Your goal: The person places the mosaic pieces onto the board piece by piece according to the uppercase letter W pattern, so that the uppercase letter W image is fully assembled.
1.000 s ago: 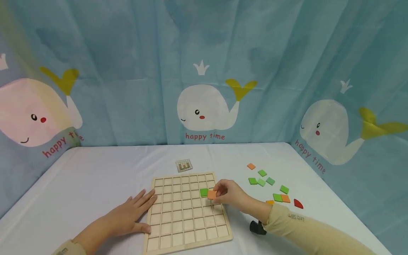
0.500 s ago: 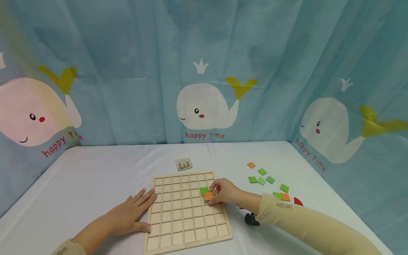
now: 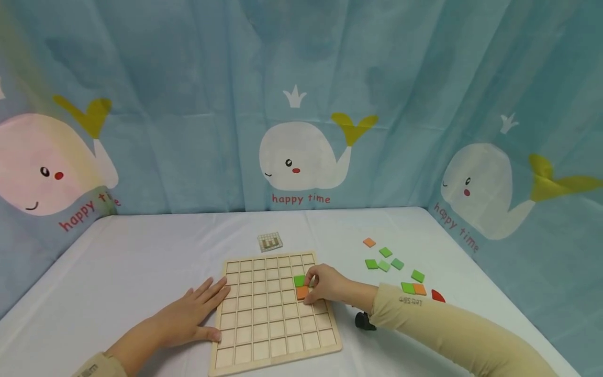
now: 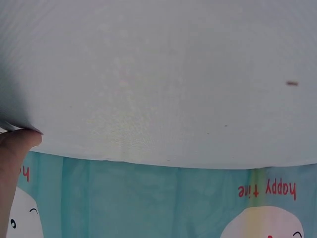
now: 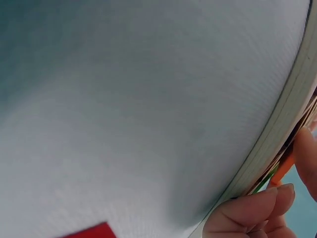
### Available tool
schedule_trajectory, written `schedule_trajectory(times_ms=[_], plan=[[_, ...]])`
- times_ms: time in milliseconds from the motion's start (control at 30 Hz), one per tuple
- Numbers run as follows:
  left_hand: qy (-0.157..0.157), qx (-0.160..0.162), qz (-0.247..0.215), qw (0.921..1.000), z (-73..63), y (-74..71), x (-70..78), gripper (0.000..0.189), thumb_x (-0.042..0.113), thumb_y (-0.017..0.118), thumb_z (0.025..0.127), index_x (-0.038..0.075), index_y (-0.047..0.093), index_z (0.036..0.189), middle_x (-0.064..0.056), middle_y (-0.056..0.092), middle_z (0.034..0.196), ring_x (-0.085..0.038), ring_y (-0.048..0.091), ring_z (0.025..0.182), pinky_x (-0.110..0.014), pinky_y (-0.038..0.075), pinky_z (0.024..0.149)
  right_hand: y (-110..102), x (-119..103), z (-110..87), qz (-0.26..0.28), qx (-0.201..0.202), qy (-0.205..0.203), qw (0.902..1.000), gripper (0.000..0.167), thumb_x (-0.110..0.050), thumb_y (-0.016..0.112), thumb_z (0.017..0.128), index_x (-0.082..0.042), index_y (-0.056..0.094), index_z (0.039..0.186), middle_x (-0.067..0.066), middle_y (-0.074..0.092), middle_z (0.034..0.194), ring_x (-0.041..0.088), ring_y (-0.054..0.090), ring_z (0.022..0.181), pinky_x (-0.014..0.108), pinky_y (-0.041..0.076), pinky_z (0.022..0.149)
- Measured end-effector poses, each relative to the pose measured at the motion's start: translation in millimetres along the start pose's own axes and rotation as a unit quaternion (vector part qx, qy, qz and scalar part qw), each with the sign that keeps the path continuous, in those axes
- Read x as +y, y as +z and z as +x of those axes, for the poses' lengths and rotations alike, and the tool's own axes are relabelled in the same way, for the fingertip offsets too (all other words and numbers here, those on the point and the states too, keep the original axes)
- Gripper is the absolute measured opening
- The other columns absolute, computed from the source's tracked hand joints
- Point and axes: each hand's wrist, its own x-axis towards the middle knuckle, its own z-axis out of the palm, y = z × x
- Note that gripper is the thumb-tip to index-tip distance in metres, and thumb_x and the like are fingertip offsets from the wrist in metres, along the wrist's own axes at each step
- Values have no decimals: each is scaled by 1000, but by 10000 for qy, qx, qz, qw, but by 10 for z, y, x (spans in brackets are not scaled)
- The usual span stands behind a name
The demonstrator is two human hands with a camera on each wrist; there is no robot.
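My right hand (image 3: 328,284) pinches a square orange tile (image 3: 301,293) between thumb and fingers, low over the right part of a wooden grid board (image 3: 275,361). Directly behind it, a green tile (image 3: 299,281) lies in a cell of the board. In the right wrist view the orange tile (image 5: 283,167) stands at a tilt by the fingertips, above the board's edge. My left hand (image 3: 186,317) rests flat beside the board, its outstretched fingers and thumb touching the left rim. Only one finger of that hand shows in the left wrist view.
A small pattern card (image 3: 270,242) lies behind the board. Loose tiles are scattered to the right, including a pale green one (image 3: 383,266), an orange one (image 3: 369,242) and a red quarter-round (image 3: 437,296). A black object (image 3: 364,321) sits under the right forearm.
My right hand has moved left and slightly down with the orange tile, bringing it just in front of the green tile. The left hand stays at the board's rim.
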Motion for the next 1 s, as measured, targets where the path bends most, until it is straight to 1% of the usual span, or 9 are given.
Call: schedule_trajectory(times_ms=[333,600,700,833,1000], plan=[[48,81,61,9999,8,6,-27,94,56,62,87,-3,27,151,-23,18,157,-54,14,139,-75,21,98,-24,-54,-22,94,-9,194,9998,27,0,84,74,-4,62,88,4,49,67,14,43,60,25,34,55],[57,82,111,9999,-6,14,-17,93,56,62,87,-3,28,150,-24,18,157,-55,15,138,-75,23,97,-100,-11,-36,509,-3,214,9985,22,2,80,77,-2,63,91,3,51,67,12,46,58,24,39,53],[32,73,123,9999,-5,19,-18,94,56,62,86,-3,28,151,-24,18,157,-55,15,138,-75,23,97,-176,-9,-57,494,51,237,9985,21,-1,79,79,-3,64,93,3,52,67,13,47,57,25,40,53],[38,74,117,9999,0,21,-24,94,56,62,86,-3,28,151,-24,18,157,-55,15,138,-75,23,97,-334,-8,-111,494,150,187,9985,23,-4,79,81,0,64,98,2,51,65,14,44,55,29,41,54],[80,69,86,9999,0,16,-22,92,55,62,87,-3,28,151,-24,18,157,-55,15,138,-75,22,97,-589,25,-198,518,131,-7,9986,26,-6,75,85,4,63,106,1,49,66,14,45,60,34,44,60]])
